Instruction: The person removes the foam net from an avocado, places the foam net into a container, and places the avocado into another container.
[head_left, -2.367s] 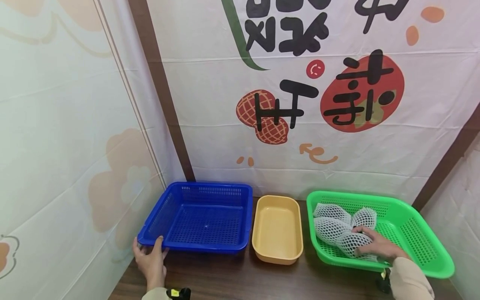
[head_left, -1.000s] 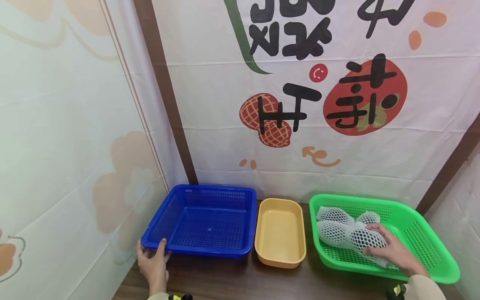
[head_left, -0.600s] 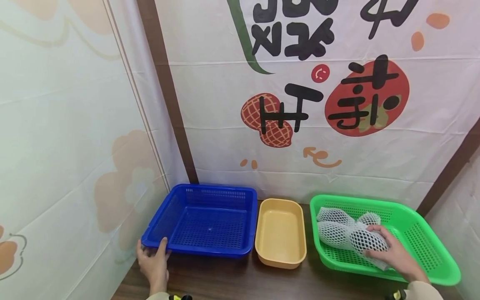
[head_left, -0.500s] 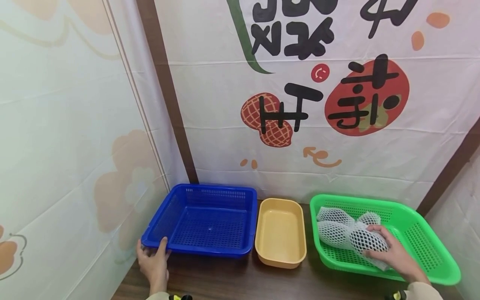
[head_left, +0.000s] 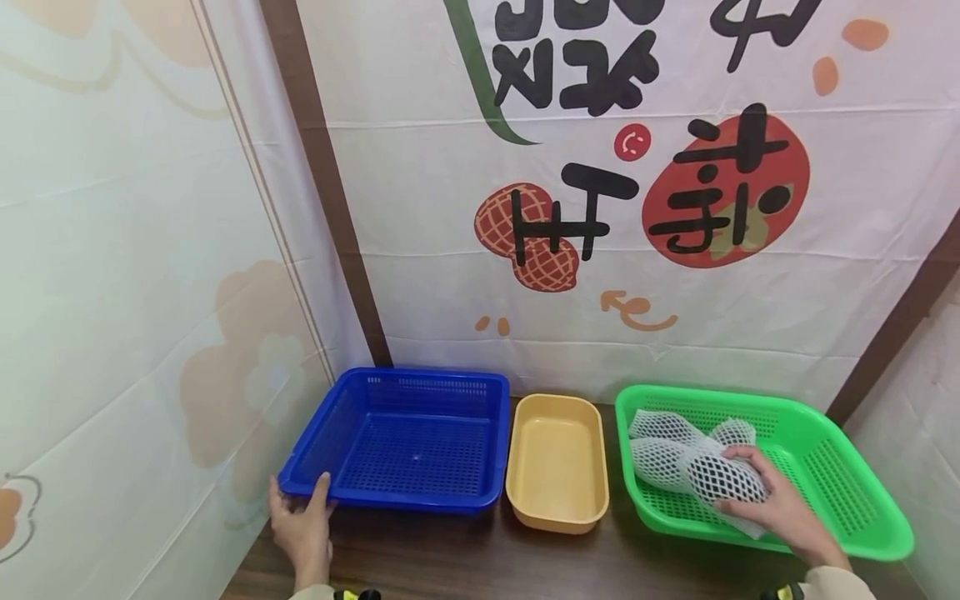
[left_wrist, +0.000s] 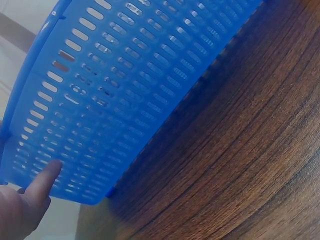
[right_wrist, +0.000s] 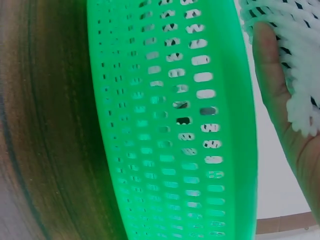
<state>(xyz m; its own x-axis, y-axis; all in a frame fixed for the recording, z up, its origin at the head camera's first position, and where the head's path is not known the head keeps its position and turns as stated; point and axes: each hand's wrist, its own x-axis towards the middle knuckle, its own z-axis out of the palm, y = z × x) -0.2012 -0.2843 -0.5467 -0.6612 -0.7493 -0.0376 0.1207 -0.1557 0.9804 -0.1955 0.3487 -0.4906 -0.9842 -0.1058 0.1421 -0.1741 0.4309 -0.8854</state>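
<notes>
My left hand [head_left: 303, 529] grips the near left corner of a blue plastic basket [head_left: 408, 498], thumb at its rim. In the left wrist view a finger [left_wrist: 44, 184] lies against the slotted wall of that basket. Over on the right, my right hand [head_left: 783, 504] holds a rounded item in a white foam net [head_left: 722, 478], low over the green basket [head_left: 843, 454]. What the net wraps is hidden. Beside it in the green basket are more white foam-netted items [head_left: 660, 463]. The right wrist view shows my thumb [right_wrist: 270, 65] pressed against the netting, above the green rim.
Between the two baskets stands a yellow tray [head_left: 557, 467] with nothing in it. All three sit on a dark wood table [head_left: 435, 558]. A printed cloth wall [head_left: 427, 275] rises close behind them, and another cloth wall [head_left: 135, 350] stands at the left.
Over the last couple of seconds my right hand has shifted a little to the right, its netted item turning and moving with it. My left hand stays at the blue basket's corner.
</notes>
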